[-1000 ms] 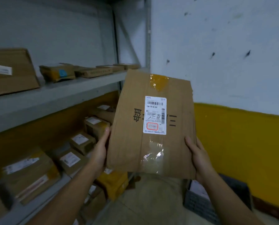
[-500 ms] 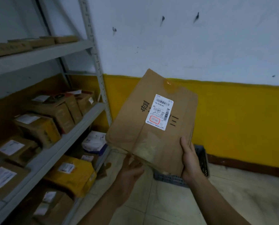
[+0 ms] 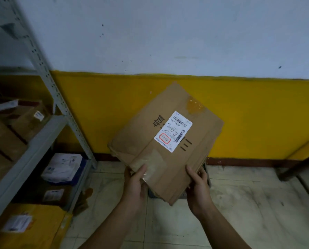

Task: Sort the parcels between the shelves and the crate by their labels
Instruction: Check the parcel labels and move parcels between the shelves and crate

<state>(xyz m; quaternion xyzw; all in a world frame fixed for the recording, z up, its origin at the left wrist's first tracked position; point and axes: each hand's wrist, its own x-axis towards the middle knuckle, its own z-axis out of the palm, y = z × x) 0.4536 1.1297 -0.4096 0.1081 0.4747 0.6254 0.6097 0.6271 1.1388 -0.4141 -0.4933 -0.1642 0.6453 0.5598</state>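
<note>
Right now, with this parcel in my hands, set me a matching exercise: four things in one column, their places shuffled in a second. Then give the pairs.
Things
1. cardboard parcel
2. shipping label
3. white-and-blue parcel
4. yellow parcel

Places
A. on a low shelf of the rack
B. gripped by the left hand and the right hand
C. bottom left of the view, lowest of all
D. stuck on the brown cardboard face

Pairs: 1-B, 2-D, 3-A, 4-C

Flat cardboard parcel (image 3: 168, 141), tilted, white label (image 3: 173, 131) facing up, held at its near edge by the person's left grip (image 3: 134, 184) and right grip (image 3: 197, 186), thumbs on top. Metal shelves (image 3: 33, 150) bearing other parcels (image 3: 24, 126) stand at left, against a white-and-yellow wall (image 3: 114, 108).
</note>
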